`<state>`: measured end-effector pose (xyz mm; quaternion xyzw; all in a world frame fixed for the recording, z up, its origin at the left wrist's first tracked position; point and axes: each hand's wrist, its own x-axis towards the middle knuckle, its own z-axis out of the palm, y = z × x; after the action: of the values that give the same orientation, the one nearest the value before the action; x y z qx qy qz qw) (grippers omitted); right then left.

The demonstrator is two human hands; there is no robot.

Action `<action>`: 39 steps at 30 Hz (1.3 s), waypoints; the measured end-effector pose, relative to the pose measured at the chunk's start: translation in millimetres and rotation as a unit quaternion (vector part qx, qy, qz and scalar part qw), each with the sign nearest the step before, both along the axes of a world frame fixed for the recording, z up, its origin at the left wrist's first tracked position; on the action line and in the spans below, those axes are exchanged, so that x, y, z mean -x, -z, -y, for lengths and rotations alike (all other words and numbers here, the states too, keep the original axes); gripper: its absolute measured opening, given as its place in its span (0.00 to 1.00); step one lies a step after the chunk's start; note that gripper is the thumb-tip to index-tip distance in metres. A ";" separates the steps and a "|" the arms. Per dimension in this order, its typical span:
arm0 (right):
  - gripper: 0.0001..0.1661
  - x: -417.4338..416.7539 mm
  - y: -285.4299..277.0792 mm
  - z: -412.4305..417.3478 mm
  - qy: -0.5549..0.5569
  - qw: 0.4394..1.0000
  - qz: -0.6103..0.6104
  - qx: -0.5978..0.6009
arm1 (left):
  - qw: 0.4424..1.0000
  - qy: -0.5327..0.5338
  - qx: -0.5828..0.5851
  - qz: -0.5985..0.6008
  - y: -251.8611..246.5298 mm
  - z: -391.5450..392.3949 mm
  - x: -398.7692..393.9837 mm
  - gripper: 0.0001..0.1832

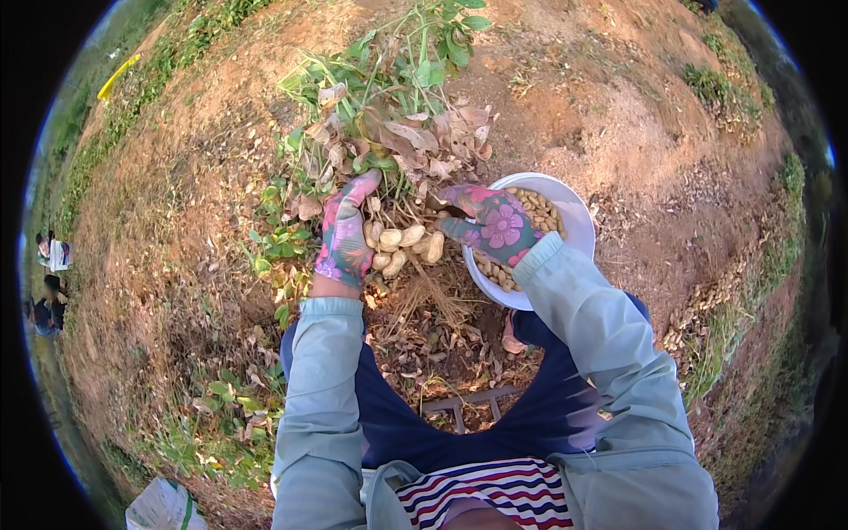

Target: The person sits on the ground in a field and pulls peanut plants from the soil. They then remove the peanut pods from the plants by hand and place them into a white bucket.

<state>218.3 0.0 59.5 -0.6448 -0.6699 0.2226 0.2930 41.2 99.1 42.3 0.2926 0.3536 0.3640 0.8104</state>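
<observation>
My left hand (349,228), in a flowered glove, grips the stems of an uprooted peanut plant (397,132) from the left. Below the leaves, pale peanut pods (401,245) hang in a cluster beside that hand, with thin dry roots under them. From the right, my right hand (493,222), in a matching glove, reaches over a white bucket (578,205), its thumb and fingers apart at the edge of the pods. Whether its fingertips touch a pod I cannot tell. Many picked peanuts (536,209) lie in the bucket, partly hidden under my right hand.
Dry leaves and low green plants (281,242) lie at the left. A row of peanuts (702,298) is on the soil at the right. Two people (50,308) are at the far left edge, near a white container (59,256). A white sack (165,507) stands at the lower left.
</observation>
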 end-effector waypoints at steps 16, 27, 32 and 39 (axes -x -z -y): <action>0.18 -1.5 4.1 -1.3 -0.022 0.979 0.199 0.040 | 0.967 0.007 -0.197 -0.163 37.8 9.8 -15.6 0.18; 0.14 -29.0 17.8 3.8 0.021 0.997 0.067 0.034 | 0.928 -0.033 -0.303 -0.214 30.1 14.0 -16.9 0.21; 0.20 -11.3 -8.6 3.0 0.062 0.987 -0.144 -0.014 | 0.960 -0.075 -0.108 -0.247 5.7 18.0 -22.6 0.21; 0.25 20.2 5.7 -11.1 0.052 0.998 0.045 -0.010 | 0.987 -0.056 -0.057 -0.141 44.6 14.5 -21.0 0.23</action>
<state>198.1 11.1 53.8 -0.6856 -0.6500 0.1708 0.2798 62.3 84.6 -2.4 0.3664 0.4590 0.3834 0.7128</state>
